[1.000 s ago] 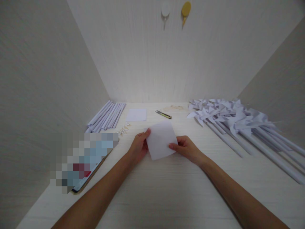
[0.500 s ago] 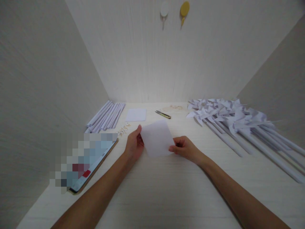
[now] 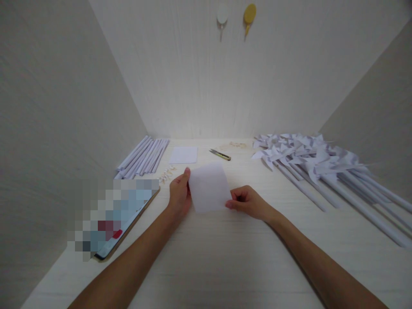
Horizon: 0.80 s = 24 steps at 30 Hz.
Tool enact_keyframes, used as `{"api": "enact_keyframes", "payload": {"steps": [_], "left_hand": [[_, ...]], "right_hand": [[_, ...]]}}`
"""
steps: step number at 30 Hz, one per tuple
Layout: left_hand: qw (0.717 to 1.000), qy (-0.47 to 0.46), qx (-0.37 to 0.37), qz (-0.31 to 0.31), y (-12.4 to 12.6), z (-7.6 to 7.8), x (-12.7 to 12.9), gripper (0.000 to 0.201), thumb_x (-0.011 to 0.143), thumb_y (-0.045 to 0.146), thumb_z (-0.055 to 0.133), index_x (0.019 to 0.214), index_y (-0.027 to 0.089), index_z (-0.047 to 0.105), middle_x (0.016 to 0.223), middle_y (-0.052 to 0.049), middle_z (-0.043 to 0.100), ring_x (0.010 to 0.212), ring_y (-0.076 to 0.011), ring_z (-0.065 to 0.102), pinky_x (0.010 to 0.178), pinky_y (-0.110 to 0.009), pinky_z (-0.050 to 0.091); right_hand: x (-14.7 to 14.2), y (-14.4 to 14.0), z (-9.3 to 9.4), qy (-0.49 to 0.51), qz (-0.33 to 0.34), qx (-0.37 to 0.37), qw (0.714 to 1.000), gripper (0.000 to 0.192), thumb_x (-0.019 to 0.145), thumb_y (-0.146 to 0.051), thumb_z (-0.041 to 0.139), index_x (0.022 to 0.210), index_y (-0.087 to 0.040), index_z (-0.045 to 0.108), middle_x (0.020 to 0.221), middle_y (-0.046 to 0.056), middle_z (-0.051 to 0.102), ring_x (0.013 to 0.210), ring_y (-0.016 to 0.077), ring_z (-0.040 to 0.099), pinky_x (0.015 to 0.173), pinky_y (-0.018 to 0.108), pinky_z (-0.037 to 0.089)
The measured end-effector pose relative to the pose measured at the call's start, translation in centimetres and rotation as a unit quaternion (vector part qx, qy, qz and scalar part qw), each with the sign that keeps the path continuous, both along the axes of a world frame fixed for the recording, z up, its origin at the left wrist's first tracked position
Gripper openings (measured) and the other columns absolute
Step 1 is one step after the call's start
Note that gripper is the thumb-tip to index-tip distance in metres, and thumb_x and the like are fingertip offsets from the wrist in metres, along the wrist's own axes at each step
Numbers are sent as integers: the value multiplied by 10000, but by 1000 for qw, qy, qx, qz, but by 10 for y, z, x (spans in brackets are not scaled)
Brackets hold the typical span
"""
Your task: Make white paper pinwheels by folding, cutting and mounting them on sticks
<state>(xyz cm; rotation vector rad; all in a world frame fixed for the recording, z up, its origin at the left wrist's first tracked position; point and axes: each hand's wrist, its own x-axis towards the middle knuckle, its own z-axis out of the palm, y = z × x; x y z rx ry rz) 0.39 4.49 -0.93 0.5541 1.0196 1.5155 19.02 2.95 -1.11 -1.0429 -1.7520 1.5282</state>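
The left hand (image 3: 179, 194) and right hand (image 3: 249, 203) pinch a white paper square (image 3: 210, 188) between thumb and fingers. The step looks like positioning; the next likely calls for aligned edges.

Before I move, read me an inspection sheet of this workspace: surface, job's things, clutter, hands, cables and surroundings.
Surface: pale table, faintly streaked.
Job's things: white paper square at the hands; flat white paper behind it; paper sticks at left; pinwheels heaped at right; snips near the back.
Clutter: phone at left, partly pixelated; small white pieces beyond it.
Left hand: at the square's left edge, grip unclear.
Right hand: pinching the square's lower right side.
Cables: nothing seen.
Surroundings: pale back wall with white hook and yellow hook; side walls.
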Motion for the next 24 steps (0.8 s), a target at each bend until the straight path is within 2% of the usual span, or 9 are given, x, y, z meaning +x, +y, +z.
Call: {"api": "enact_keyframes", "payload": {"steps": [3,5,8,10,14,19,24], "left_hand": [[999,54,-2,-7,-2,-2,2,363,518,443,703,518,127,525,416,53,475,380,-54,392,379,-182,311],[996,91,7,-22,-5,-2,4,372,525,456,694,500,128,520,398,61,451,362,-46,367,363,-176,287],[991,105,13,-81,-8,0,8,377,511,481,689,539,129,557,441,39,514,389,-67,431,393,-192,343],[984,107,24,-141,-10,3,9,354,493,427,719,650,128,613,535,9,596,472,-104,518,472,-224,417],[961,143,60,-230,-14,1,9,350,520,273,735,825,128,641,736,-39,673,659,-159,602,667,-293,468],[955,125,91,-254,-12,-8,9,369,610,257,672,951,126,618,830,-64,678,744,-185,616,730,-323,461],[964,63,78,-245,-13,-4,12,428,581,225,678,994,136,605,881,-76,674,861,-215,602,756,-326,464]], "right_hand": [[0,-1,0,28,25,-22,999,290,626,-382,647,514,-143,525,485,-50,462,461,63,388,452,208,267],[-2,0,-1,54,12,-52,997,285,616,-409,650,561,-137,586,534,-28,537,495,82,451,497,225,327],[-6,2,-5,90,-79,-87,989,337,562,-462,672,524,-137,595,502,-18,558,483,100,479,515,249,370],[-9,4,-6,123,-133,-100,978,339,534,-466,691,530,-137,610,508,-5,580,498,116,506,542,268,400],[-12,4,-3,200,-173,-131,955,292,510,-414,728,563,-139,645,559,19,633,540,135,559,637,296,448],[-12,3,3,241,-183,-162,939,281,479,-387,752,564,-138,652,579,36,657,569,151,594,671,308,471],[-12,4,0,254,-172,-168,937,270,501,-359,751,618,-134,659,620,42,669,589,152,605,638,299,482]]}}
